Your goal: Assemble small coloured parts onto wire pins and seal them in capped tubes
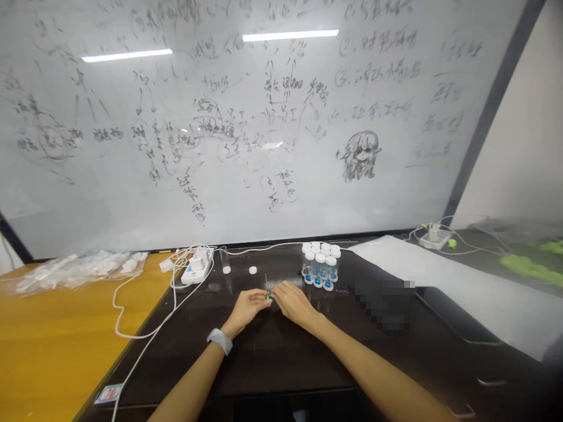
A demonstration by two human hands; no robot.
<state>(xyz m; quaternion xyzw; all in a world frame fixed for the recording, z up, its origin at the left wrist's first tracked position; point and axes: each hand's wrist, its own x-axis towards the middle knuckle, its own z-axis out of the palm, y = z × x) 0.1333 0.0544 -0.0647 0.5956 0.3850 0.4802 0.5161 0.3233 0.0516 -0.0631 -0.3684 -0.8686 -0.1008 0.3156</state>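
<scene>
Over the dark table, a small green piece (268, 296) is pinched between the fingertips of my left hand (248, 306), which wears a pale band at the wrist. My right hand (294, 302) meets it from the other side, fingers closed and bent around the same piece. Its exact kind is too small to make out. Beyond my left hand, a clear tube (224, 258) stands beside a loose white cap (253, 270). To the right of my hands, several clear capped tubes (320, 264) stand grouped, with blue pieces inside the front ones.
A white power strip (196, 267) with tangled cables lies at the left, near clear plastic bags (83, 271) on a yellow table. A dark phone (455, 315) rests at the right by a white sheet (413, 264). A written-on whiteboard (264, 223) rises behind the table.
</scene>
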